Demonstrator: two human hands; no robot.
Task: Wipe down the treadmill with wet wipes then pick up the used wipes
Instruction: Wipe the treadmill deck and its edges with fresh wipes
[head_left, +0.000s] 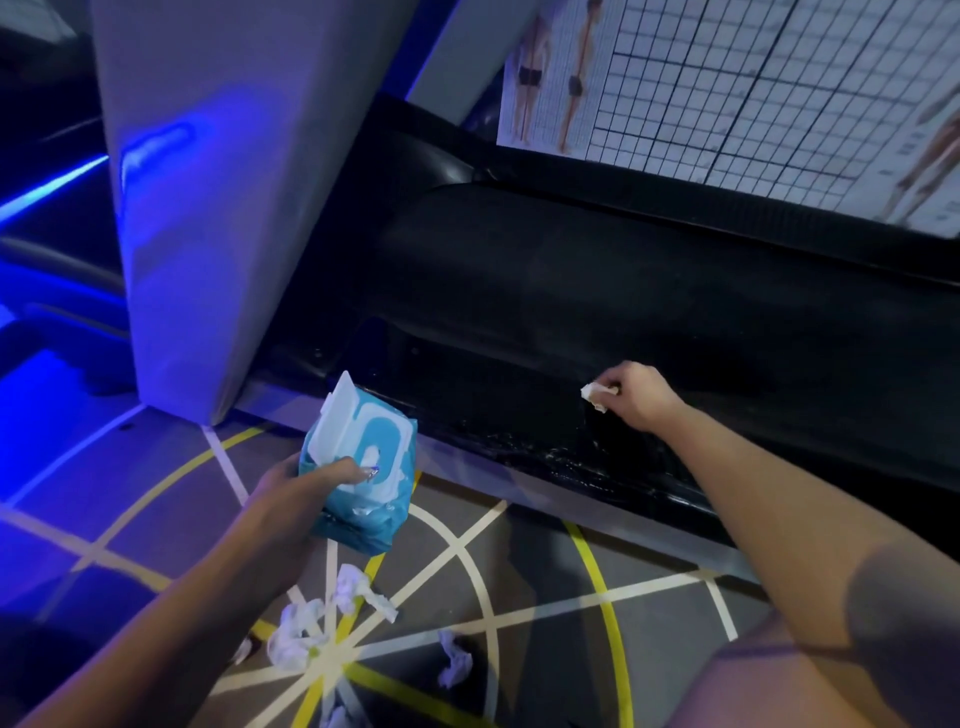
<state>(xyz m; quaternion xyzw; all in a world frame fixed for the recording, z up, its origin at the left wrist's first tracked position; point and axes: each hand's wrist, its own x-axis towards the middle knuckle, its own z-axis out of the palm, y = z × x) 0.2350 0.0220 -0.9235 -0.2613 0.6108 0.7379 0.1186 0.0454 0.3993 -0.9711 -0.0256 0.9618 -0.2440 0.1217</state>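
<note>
Two hands are at work: the right hand pinches a crumpled white wipe against the black treadmill side rail, with wet streaks just below and left of it. The left hand grips a blue wet-wipe pack (lid flipped up). Several used wipes lie on the lined floor, below that hand.

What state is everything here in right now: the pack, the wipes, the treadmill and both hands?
wipes pack: lid flipped open, held in the air.
left hand: grips the wipes pack.
right hand: pinches the held wipe.
held wipe: crumpled, at the side rail.
side rail: wet, streaked.
used wipes: crumpled, lying on the floor.
</note>
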